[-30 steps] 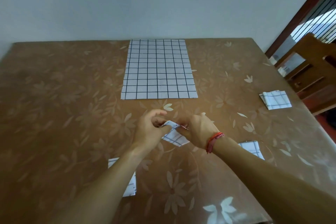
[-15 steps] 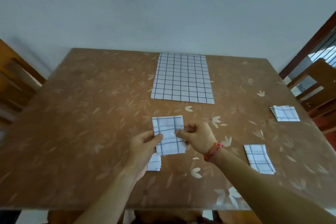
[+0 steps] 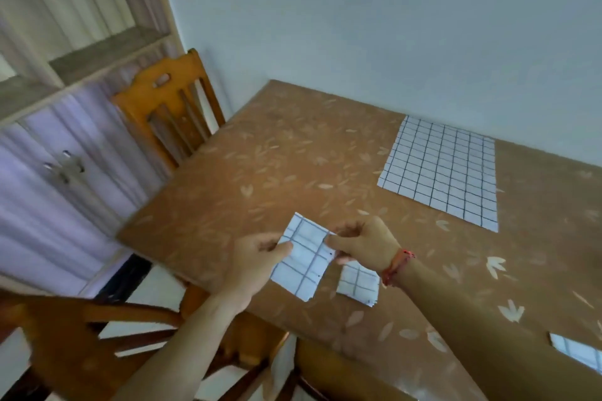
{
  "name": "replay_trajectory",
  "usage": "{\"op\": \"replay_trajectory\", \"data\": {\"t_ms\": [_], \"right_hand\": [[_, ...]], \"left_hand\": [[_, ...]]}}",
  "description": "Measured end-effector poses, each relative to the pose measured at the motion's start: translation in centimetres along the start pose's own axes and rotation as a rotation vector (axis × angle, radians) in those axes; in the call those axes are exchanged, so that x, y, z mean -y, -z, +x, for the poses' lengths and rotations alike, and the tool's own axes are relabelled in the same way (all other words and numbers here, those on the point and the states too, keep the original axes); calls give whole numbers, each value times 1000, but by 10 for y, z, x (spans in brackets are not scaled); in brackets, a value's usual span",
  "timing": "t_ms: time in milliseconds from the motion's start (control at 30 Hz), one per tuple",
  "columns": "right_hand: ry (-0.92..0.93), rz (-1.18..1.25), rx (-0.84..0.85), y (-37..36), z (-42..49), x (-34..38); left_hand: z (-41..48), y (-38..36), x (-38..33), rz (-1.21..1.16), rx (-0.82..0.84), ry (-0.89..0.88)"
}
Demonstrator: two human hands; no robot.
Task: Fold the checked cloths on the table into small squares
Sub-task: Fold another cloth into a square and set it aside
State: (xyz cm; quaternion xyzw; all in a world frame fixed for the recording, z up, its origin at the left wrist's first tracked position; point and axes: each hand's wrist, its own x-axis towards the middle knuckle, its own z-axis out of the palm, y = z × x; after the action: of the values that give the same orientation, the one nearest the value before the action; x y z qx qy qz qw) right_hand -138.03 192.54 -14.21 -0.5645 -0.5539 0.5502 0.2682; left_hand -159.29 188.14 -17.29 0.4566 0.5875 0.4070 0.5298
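Observation:
I hold a small folded checked cloth (image 3: 304,257), white with dark lines, just above the brown flowered table (image 3: 293,153) near its left front corner. My left hand (image 3: 257,262) pinches its left edge. Its right edge is pinched by my right hand (image 3: 366,242), which wears a red wrist thread. Another folded square (image 3: 358,283) lies flat on the table just under my right wrist. A large checked cloth (image 3: 443,169) lies spread out at the back. A third folded piece (image 3: 576,350) shows at the right edge.
A wooden chair (image 3: 169,107) stands at the table's left side and another chair (image 3: 107,329) is at the near side below my arms. A cabinet with purple doors (image 3: 55,172) fills the left. A pale wall runs behind the table.
My view has swung left and tilted. The cloth in my hands went from a crumpled bundle to a flat folded rectangle, and both hands have carried it towards the table's left front corner.

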Motion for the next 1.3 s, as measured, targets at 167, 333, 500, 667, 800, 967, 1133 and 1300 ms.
{"op": "replay_trajectory", "data": {"t_ms": [167,333,500,667,800,967,1133,1300], "right_hand": [[-18,98,-25,-47,22,16],[-53,150,-26,-80,43,23],[-96,219,8,-103,69,21],[-216,275,21,-120,105,6],[-241,286,-34,-134,139,-10],[-215,217,-41,-150,187,-22],[-156,66,-12,-164,242,-29],[-101,-38,19,-182,289,-37]], "left_hand": [[-7,50,15,-234,-215,193],[-16,88,30,-429,-233,229],[-7,99,44,-471,-383,219],[21,101,58,-524,-545,228],[45,97,74,-657,-590,331],[79,96,96,-659,-604,441],[119,116,109,-586,-658,449],[151,135,118,-522,-681,446]]}}
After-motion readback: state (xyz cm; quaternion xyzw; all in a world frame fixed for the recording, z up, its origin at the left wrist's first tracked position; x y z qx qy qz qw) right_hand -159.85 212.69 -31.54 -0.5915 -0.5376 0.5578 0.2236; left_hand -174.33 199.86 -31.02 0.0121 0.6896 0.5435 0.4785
